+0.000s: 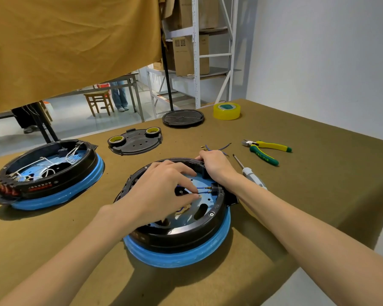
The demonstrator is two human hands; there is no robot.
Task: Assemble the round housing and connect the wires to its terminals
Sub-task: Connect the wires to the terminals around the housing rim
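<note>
The left hand (161,191) pinches a blue wire (200,191) inside the round housing (179,217) — its connector sits at the terminal (213,189). Beyond, the right hand (215,165) grips the rim. A crooked push may bend the terminal or slip off.

Desk (307,195) draped in olive-brown cloth. Yellow-and-green pliers (266,150) near right side; screwdriver (250,174) nearer, tip pointing away. Roll of yellow tape (226,111) at far edge, black round lid (183,118) just left of it. Black cover plate (135,141) carrying two small tape rolls (117,140). Mustard curtain (71,45) hanging upper left. White metal shelving (196,51) stacked with cardboard boxes (189,55). Wooden stool (98,101) and standing person's legs (119,94) beyond curtain.
</note>
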